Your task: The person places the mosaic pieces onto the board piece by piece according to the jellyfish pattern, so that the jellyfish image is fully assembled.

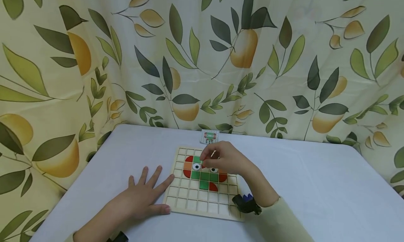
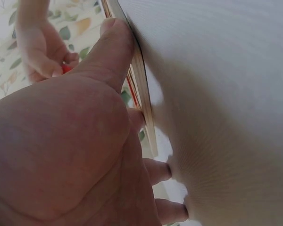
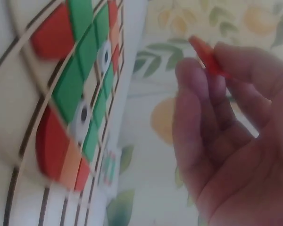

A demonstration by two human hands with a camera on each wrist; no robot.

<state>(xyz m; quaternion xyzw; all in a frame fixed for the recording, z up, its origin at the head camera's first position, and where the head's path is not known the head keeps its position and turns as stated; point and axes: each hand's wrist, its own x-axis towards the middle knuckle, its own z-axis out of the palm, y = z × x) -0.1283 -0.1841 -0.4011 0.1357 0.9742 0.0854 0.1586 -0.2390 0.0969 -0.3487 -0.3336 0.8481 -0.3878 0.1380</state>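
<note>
A wooden grid board [image 1: 186,202] lies on the table, with red, green and orange pieces and two eye pieces set in its cells. My right hand [image 1: 225,158] is above the board's upper part, pinching a small red piece [image 3: 206,57] between thumb and fingers. That piece is held clear of the board in the right wrist view; its full outline is hidden. With fingers spread, my left hand [image 1: 140,196] rests on the table, thumb and index finger touching the board's left edge. A red quarter-round piece [image 1: 213,187] sits beside a green square [image 1: 203,185] low in the pattern.
Behind the board, near the table's far edge, lies a small card [image 1: 209,136] printed with a similar red and green figure. White cloth covers the table [image 1: 315,193]. A leaf-and-fruit patterned curtain [image 1: 195,80] hangs behind it.
</note>
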